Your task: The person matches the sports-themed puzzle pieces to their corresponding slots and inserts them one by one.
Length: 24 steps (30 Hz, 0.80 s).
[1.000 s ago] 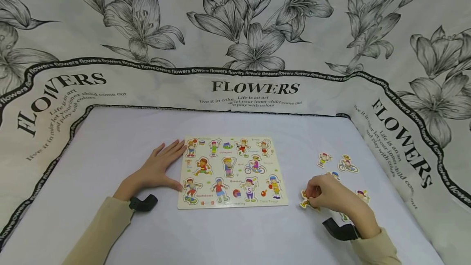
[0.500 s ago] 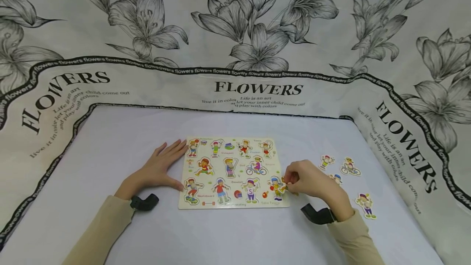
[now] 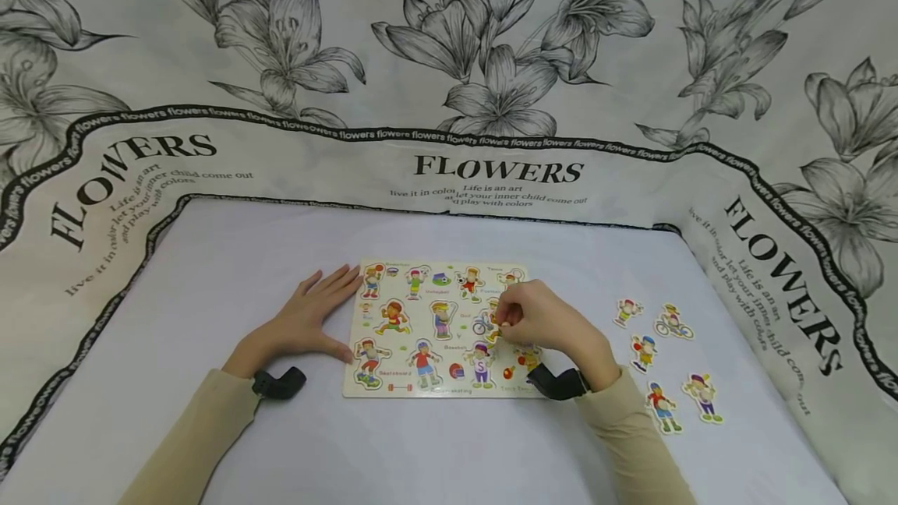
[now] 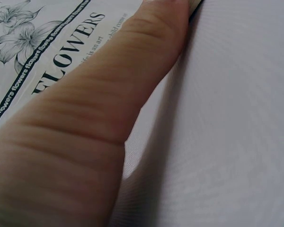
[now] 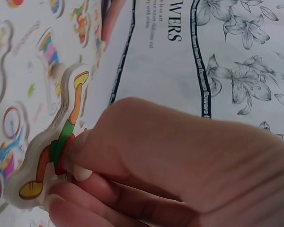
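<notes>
In the head view, my left hand (image 3: 302,326) lies with fingers spread against the left edge of a cream puzzle board (image 3: 412,326) printed with sporting figures. The left wrist view shows my left thumb (image 4: 104,94) reaching to the board's edge. My right hand (image 3: 550,322) is over the board's right part and pinches a runner puzzle piece (image 5: 64,142) between thumb and fingers. Green shorts and yellow shoes show on that piece; its upper part is hidden by the fingers. The piece is tilted above the board, near the printed cyclist (image 5: 4,161).
Several loose puzzle pieces lie right of the board: a volleyball figure (image 3: 627,312), a cyclist piece (image 3: 673,322), a blue-capped figure (image 3: 643,352), a skater (image 3: 662,407) and a baseball figure (image 3: 703,397). A flower-printed cloth (image 3: 498,170) borders the white table (image 3: 449,450).
My right hand has carried the runner piece from among the loose pieces leftward, across the board's right edge and over the printed figures. My left hand stays at the board's left edge.
</notes>
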### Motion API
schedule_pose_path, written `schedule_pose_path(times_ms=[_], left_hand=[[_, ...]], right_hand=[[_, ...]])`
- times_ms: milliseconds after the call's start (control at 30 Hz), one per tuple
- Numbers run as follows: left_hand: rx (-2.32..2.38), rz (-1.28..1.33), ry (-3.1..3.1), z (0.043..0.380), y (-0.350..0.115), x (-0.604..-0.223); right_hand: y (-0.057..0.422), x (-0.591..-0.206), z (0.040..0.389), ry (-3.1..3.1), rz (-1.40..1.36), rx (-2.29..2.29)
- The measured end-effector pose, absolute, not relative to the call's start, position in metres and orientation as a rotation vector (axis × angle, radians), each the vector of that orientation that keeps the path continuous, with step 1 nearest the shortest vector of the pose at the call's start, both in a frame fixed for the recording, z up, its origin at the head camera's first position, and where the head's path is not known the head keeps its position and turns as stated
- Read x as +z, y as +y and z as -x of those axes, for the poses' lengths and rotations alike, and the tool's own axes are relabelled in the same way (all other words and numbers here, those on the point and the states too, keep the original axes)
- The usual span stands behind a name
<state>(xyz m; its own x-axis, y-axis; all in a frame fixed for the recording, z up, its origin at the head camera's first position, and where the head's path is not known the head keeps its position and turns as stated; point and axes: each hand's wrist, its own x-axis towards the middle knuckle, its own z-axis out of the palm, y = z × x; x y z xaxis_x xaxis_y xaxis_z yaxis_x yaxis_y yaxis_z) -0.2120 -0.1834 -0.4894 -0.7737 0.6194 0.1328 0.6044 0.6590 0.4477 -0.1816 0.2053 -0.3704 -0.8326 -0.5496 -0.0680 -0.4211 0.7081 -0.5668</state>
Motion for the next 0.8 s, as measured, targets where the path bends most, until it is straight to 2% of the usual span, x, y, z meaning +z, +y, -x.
schedule_pose_path(times_ms=[800], left_hand=[[0.755, -1.048, 2.822, 0.211, -0.183, -0.486]], right_hand=[[0.12, -0.369, 0.213, 2.63, 0.907, -0.789]])
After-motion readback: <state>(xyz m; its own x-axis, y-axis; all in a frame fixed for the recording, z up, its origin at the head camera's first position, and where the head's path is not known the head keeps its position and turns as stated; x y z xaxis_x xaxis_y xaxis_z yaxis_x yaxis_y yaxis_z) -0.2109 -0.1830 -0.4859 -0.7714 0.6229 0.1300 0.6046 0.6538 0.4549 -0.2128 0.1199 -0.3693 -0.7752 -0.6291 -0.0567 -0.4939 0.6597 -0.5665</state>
